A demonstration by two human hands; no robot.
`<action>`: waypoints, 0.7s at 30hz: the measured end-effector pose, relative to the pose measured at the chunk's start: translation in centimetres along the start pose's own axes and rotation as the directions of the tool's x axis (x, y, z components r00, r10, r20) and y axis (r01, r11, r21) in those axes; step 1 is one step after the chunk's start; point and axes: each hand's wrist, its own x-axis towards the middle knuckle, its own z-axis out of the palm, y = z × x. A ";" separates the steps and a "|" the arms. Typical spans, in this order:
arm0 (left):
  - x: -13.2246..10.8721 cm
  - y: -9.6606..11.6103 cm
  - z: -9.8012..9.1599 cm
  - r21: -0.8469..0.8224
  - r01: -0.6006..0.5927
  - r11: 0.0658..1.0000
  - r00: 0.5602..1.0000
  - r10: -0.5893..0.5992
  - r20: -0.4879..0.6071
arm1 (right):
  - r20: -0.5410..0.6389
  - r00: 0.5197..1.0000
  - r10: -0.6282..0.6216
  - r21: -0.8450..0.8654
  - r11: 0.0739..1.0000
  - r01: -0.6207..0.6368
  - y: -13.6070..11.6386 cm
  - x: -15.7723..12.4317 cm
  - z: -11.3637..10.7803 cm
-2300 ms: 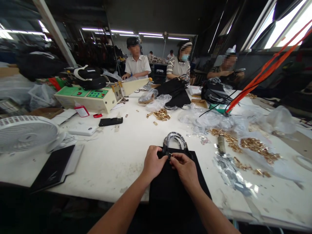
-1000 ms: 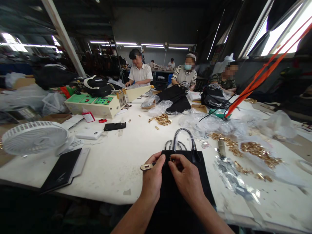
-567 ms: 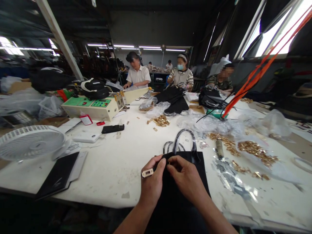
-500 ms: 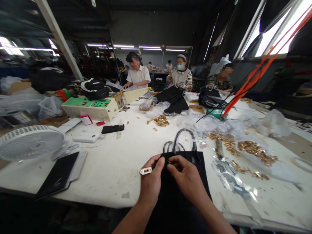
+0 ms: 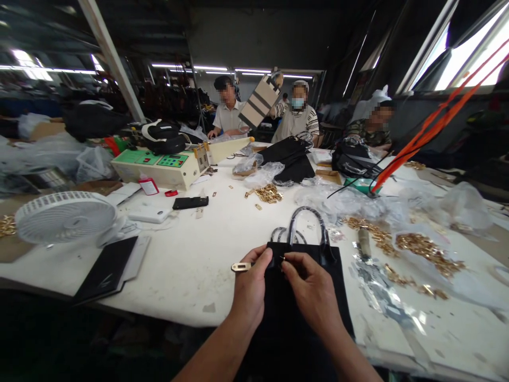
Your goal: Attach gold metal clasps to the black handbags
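Note:
A black handbag point(image 5: 280, 313) leans upright against the table edge in front of me. Its wrapped handle point(image 5: 307, 210) stands up beyond the top rim. My left hand point(image 5: 250, 286) is closed on the bag's upper left edge, thumb on the front. Out past its fingers juts a strap end with a gold slotted plate point(image 5: 240, 267). Thumb and forefinger of my right hand point(image 5: 312, 284) pinch a small metal piece point(image 5: 283, 259) at the bag's front, near the top. Its exact kind is too small to make out.
Gold fittings lie in a pile point(image 5: 269, 193) and in a plastic bag point(image 5: 429, 252) at right. At left are a white fan point(image 5: 66, 217), a black notebook point(image 5: 107, 268), a black phone-like object point(image 5: 191, 202) and a beige machine point(image 5: 159, 167). Co-workers sit across the table.
The view has shifted slightly, so the table things sit further right. Both my hands keep their hold at the bag's top. Across the table, a co-worker has raised a grey-and-beige striped panel.

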 end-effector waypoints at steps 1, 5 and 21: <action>0.0 0.0 0.0 0.007 -0.008 1.000 1.000 0.008 0.002 | -0.015 1.000 -0.021 -0.015 1.000 0.021 -0.1 0.0 0.0; -0.2 -0.2 -0.1 0.045 -0.059 0.997 0.998 0.060 -0.007 | -0.076 0.994 -0.082 -0.059 0.995 0.078 -0.2 -0.2 0.3; -0.7 -0.8 -0.4 0.077 -0.073 0.994 0.997 0.075 -0.033 | -0.027 0.993 -0.111 -0.210 0.972 0.103 -0.1 -0.1 0.5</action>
